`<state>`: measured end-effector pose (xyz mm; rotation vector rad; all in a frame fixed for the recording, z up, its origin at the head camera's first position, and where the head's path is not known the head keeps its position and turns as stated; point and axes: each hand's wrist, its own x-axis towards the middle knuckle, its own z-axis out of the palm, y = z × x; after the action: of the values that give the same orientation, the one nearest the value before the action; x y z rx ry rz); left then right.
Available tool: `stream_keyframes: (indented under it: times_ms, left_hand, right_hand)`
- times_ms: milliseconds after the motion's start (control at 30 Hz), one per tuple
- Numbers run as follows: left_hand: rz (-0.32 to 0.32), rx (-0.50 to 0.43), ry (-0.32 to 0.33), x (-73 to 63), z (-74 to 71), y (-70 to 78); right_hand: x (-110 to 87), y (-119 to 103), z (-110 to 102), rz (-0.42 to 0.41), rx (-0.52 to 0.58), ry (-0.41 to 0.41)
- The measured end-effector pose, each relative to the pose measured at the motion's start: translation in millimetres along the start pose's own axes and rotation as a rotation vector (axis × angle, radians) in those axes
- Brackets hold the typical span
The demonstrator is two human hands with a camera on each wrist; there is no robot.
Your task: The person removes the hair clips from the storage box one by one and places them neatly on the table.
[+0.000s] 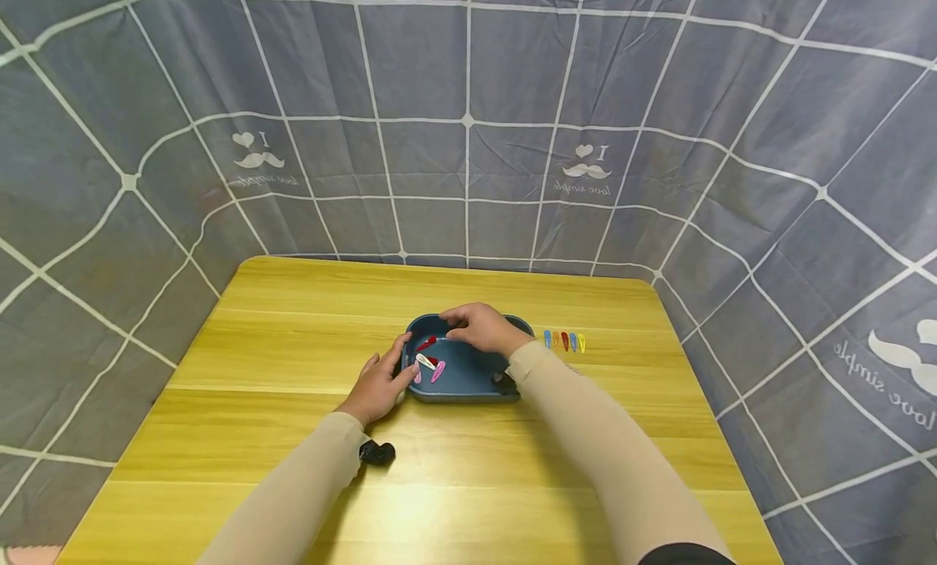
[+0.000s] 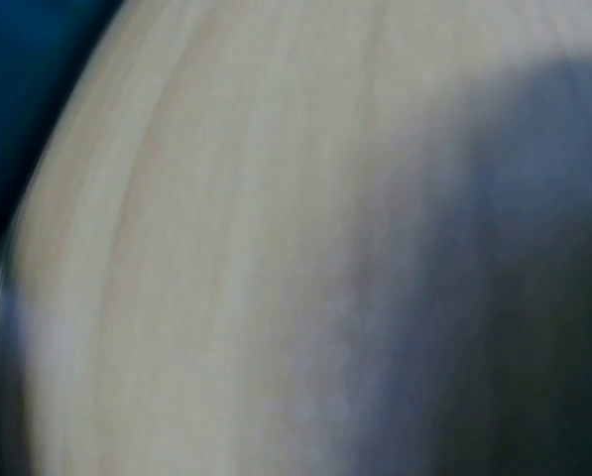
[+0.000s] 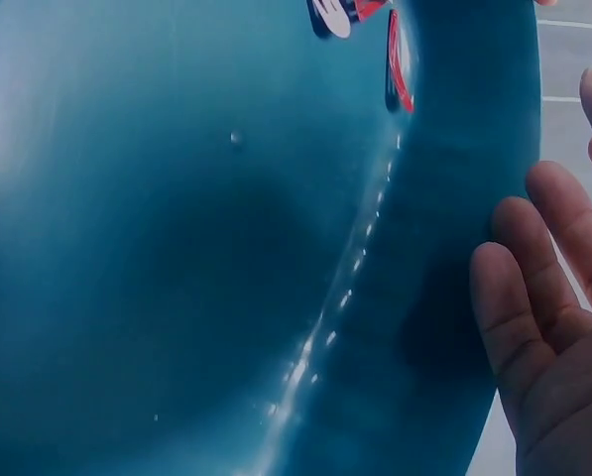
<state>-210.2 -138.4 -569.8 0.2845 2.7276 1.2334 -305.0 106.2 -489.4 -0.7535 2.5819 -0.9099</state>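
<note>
A dark blue basin (image 1: pixel 464 399) stands on the table with several snap hair clips at its left end. A red hair clip (image 1: pixel 427 343) leans by the far left wall; a white hair clip (image 1: pixel 424 360) and a pink hair clip (image 1: pixel 437 371) lie nearer. My left hand (image 1: pixel 379 386) rests at the basin's left rim, fingers fairly straight, thumb beside the clips. Over the far side hovers my right hand (image 1: pixel 483 329). In the right wrist view its fingers (image 3: pixel 509 297) are extended at the far wall, and nothing shows in them.
Right of the basin, a row of hair clips (image 1: pixel 565 341) in blue, orange, red and yellow lies on the wooden table (image 1: pixel 329 305). A grey checked curtain (image 1: pixel 432 158) hangs behind and at both sides. The left wrist view is blurred and shows mostly tabletop.
</note>
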Motion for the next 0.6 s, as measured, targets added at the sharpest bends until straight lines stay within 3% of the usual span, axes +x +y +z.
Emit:
stream_keyframes:
  times_ms: [233, 600]
  left_hand:
    - [0.005, 0.002, 0.000, -0.4, 0.2, -0.4]
    - [-0.001, 0.009, 0.004, 0.0, 0.2, 1.6]
  right_hand:
    - [7.5, -0.9, 7.2, 0.003, 0.009, -0.028]
    - [18.8, -5.4, 13.3, 0.016, -0.063, -0.084]
